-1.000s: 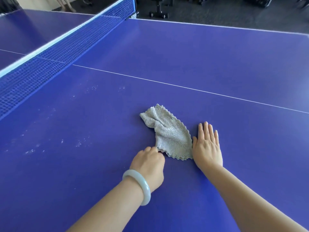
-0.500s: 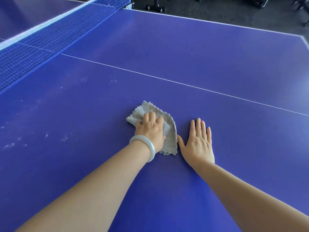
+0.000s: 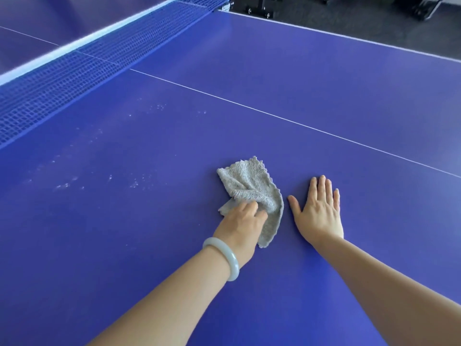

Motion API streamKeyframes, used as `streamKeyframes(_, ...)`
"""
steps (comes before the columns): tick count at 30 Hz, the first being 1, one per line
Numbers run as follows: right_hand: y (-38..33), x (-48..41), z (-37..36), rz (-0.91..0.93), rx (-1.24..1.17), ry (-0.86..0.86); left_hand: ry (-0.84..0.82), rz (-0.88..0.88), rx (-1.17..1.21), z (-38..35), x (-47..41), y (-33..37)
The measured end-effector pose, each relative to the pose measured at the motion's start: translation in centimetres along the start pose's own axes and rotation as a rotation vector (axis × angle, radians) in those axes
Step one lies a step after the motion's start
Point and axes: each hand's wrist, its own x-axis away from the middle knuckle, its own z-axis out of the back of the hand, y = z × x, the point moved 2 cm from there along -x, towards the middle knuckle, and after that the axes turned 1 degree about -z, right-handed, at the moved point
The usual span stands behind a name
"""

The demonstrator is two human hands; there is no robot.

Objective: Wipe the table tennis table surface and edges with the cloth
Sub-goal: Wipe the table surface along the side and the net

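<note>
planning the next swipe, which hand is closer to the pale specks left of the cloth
Left. The left hand grips the cloth just right of the pale specks; the right hand lies flat farther right, beyond the cloth.

Blue net [image 3: 74, 78] with a white top band cuts across the upper left of the frame. There's a pale, jade-looking bangle [image 3: 234, 265] lower middle. Along the top it's dark floor [image 3: 349, 18], with some black gear on little wheels [image 3: 252, 6] top centre and another dark thing [image 3: 424, 7] top right that's too blurry to call.

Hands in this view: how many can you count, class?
2. The left hand holds the grey cloth; the right hand lies flat on the blue table beside it. None looks hidden.
</note>
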Motion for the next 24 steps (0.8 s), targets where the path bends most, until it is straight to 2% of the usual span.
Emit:
streamKeyframes(2,0.0,0.0,0.2,0.0,0.004,-0.013,-0.082,0.025,-0.014,0.3,0.9,-0.3)
streamKeyframes(6,-0.3,0.1,0.2,-0.009,0.02,-0.039,-0.378,0.177,0.072,1.6,4.7,-1.9)
streamKeyframes(7,-0.4,0.1,0.4,-0.011,0.031,-0.046,-0.376,0.185,0.066,1.9,5.1,-2.1)
streamKeyframes(11,-3.1,1.0,0.6,0.079,0.064,-0.026,0.018,0.09,0.019,1.4,3.6,-2.2)
streamKeyframes(12,-4.6,1.4,0.2,0.141,0.038,-0.019,0.057,0.066,0.01,0.3,3.0,-2.3)
streamKeyframes(14,-7.6,2.5,-0.8,0.225,-0.089,-0.013,0.054,0.089,-0.035,-2.5,2.1,-2.4)
streamKeyframes(19,-8.5,3.5,-1.0,0.134,-0.376,0.038,0.132,0.207,-0.058,-5.8,4.4,-3.0)
streamKeyframes(24,-9.2,3.9,-1.0,0.32,-0.051,-0.043,0.163,0.374,-0.089,-6.9,12.9,-5.0)
